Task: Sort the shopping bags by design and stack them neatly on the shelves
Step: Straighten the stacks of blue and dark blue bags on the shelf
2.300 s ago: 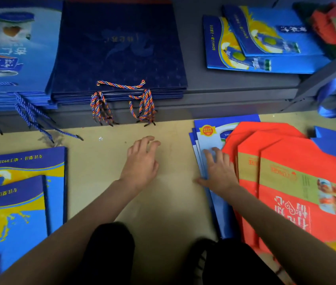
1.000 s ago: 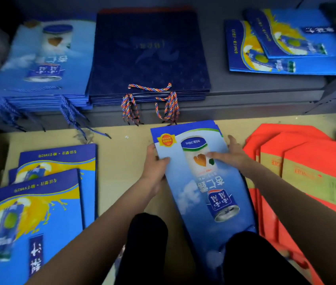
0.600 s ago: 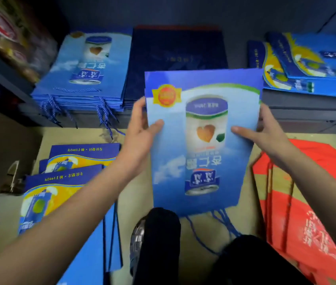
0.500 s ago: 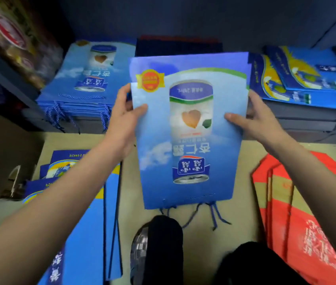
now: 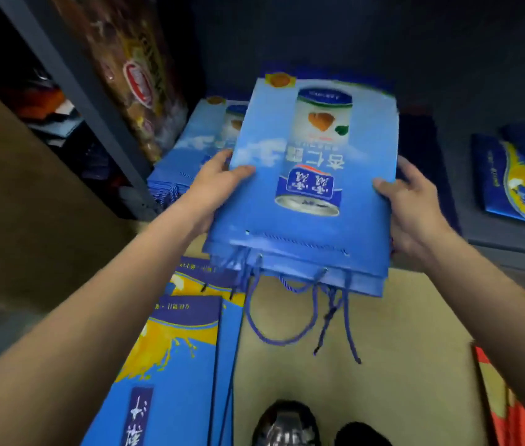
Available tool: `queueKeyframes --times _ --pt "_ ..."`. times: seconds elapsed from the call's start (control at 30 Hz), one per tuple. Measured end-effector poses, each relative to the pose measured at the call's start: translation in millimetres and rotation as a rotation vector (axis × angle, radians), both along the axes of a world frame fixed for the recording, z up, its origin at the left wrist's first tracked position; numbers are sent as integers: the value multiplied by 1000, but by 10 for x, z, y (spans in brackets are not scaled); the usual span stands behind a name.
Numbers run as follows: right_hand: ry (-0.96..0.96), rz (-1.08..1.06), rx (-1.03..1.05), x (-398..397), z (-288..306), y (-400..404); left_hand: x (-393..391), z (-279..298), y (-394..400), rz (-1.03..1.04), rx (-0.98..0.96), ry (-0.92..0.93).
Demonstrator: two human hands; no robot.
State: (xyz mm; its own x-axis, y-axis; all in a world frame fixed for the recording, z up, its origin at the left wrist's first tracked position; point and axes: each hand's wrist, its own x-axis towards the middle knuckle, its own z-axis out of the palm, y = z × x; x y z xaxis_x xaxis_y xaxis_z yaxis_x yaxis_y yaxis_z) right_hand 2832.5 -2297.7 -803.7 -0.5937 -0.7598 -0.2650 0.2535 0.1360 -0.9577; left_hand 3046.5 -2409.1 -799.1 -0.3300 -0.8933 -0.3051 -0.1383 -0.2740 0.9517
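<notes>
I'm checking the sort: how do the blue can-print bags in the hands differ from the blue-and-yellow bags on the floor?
The can-print bags are held in the air by the left hand and right hand; the blue-and-yellow bags lie flat on the floor. The held ones show a can on a cloudy sky, the floor ones a yellow splash. Both are flat blue bags.

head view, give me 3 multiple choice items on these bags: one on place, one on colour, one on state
1. Where is the matching can-print stack?
A. shelf, behind left hand
B. floor, by the shoe
C. shelf, far right

2. What colour are the held bags' cord handles?
A. red
B. blue
C. yellow

3. How are the held bags gripped?
A. left hand only
B. both hands at the sides
C. by the cords

Answers: 1 A, the matching stack lies on the shelf behind the left hand. 2 B, the cord handles dangle blue. 3 B, the right hand and left hand clamp the held bags at the edges.
</notes>
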Motion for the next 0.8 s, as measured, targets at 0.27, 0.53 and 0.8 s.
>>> queueKeyframes --times 0.27,0.53,0.8 --pt "440 281 412 -113 -222 -38 22 -217 189 -303 -154 -602" --pt "728 246 340 -165 -47 110 -137 9 231 -217 -220 -472" --pt "757 165 40 101 227 -521 124 455 -237 20 -453 -436"
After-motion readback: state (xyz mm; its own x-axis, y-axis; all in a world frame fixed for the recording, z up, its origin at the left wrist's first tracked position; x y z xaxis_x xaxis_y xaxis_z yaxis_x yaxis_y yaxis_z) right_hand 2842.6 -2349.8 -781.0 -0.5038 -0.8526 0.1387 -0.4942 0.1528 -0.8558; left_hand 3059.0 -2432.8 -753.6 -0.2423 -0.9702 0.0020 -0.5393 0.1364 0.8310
